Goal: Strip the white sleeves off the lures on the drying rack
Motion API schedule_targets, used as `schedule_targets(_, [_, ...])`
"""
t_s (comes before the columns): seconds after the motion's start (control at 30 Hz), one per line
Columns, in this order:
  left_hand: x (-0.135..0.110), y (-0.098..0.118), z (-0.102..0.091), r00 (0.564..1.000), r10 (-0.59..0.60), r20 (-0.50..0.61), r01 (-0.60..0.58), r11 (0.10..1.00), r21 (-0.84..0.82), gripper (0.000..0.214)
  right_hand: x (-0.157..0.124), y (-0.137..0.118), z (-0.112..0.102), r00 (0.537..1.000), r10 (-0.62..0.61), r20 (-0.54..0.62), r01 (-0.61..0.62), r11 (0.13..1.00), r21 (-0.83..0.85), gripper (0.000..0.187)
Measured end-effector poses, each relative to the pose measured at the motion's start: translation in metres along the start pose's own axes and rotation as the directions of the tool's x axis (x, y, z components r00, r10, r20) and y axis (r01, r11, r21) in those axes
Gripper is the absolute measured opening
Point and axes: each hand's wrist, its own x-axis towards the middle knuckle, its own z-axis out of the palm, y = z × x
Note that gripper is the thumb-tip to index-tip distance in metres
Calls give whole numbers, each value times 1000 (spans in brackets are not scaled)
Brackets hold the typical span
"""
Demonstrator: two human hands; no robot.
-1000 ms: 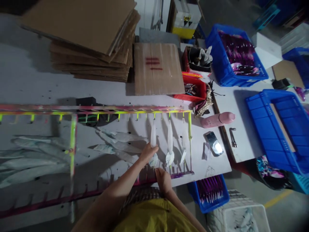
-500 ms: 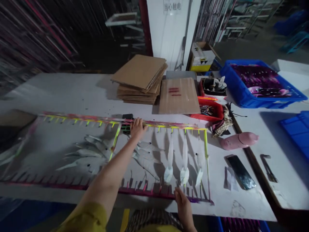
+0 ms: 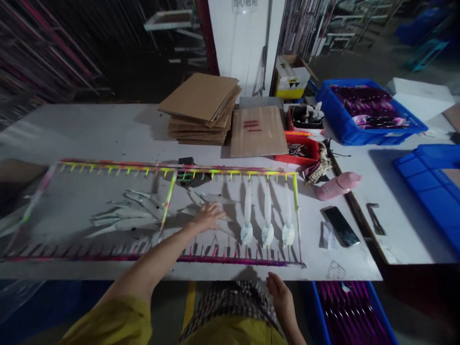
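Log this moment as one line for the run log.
left hand: open over white strips | right hand: by table edge | rack: hanging white strips

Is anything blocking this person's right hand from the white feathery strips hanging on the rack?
Yes: the rack's magenta lower bar, with its pegs, lies between the right hand and the hanging white feathery strips.

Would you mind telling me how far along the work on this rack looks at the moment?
Three white feathers already hang from pegs on the painted rack. In hand: the left hand is open over loose feathers beside them. Apparently left: more loose feathers lie in the rack's left section, and most top-rail pegs are bare.
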Motion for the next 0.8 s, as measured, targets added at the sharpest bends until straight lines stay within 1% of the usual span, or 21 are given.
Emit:
schedule_targets(0.03, [1,-10,0,992,-85,-92,80,996,-50,58,-4,-2,0,1000,-2,1,2,1000,-14,56])
schedule_targets(0.07, [1,-21,-2,969,-175,-176,160,982,-98,53,-7,-4,2,1000,-3,1,3,1000,-26,55])
schedule_targets(0.1, [1,-31,-5,931,-263,-253,234,962,-141,49,-10,-6,5,1000,-3,-2,3,999,-39,53])
schedule_targets(0.13, [-2,-41,-8,883,-338,-326,294,939,-178,45,-12,-9,11,1000,-2,-5,2,999,-54,52])
schedule_targets(0.17, [-7,-49,-11,836,-392,-385,335,919,-209,42,-13,-13,18,1000,-2,-7,1,998,-70,51])
schedule_targets(0.23, [-20,-62,-13,761,-471,-446,393,882,-260,38,-11,-23,39,1000,-13,7,14,995,-101,50])
schedule_targets(0.27, [-26,-68,-13,739,-501,-451,415,865,-283,36,-7,-30,52,999,-27,32,31,992,-121,49])
schedule_targets(0.3, [-31,-72,-12,734,-521,-435,427,853,-302,33,-3,-39,66,997,-42,66,52,987,-155,47])
schedule_targets(0.37, [-36,-81,-11,753,-538,-379,432,838,-332,25,11,-59,97,988,-54,146,94,955,-283,41])
schedule_targets(0.43, [-32,-87,-13,774,-545,-323,423,824,-377,24,26,-81,127,983,-20,183,106,873,-476,30])
schedule_targets(0.47, [-30,-88,-17,786,-545,-292,420,817,-394,26,33,-91,140,982,10,187,101,813,-573,25])
schedule_targets(0.53, [-26,-84,-30,812,-521,-262,386,817,-429,28,44,-105,162,980,83,181,74,689,-721,18])
schedule_targets(0.57, [-27,-80,-39,818,-507,-273,349,814,-465,30,48,-109,170,978,113,174,62,639,-767,17])
schedule_targets(0.6, [-29,-73,-49,813,-502,-296,306,800,-516,32,50,-112,177,978,131,162,51,606,-794,16])
schedule_targets(0.63, [-32,-64,-60,800,-510,-316,262,771,-580,34,52,-112,181,979,136,152,43,590,-806,16])
schedule_targets(0.67, [-36,-54,-69,789,-530,-310,221,716,-662,34,52,-112,184,981,129,143,41,587,-808,14])
schedule_targets(0.7, [-39,-43,-78,787,-554,-270,185,630,-754,35,51,-111,186,984,113,138,44,593,-804,13])
schedule_targets(0.77, [-41,-22,-87,805,-576,-143,109,381,-918,39,48,-107,185,987,67,144,71,620,-781,13])
schedule_targets(0.8, [-39,-13,-87,819,-566,-96,60,251,-966,41,46,-106,184,987,47,155,89,638,-764,14])
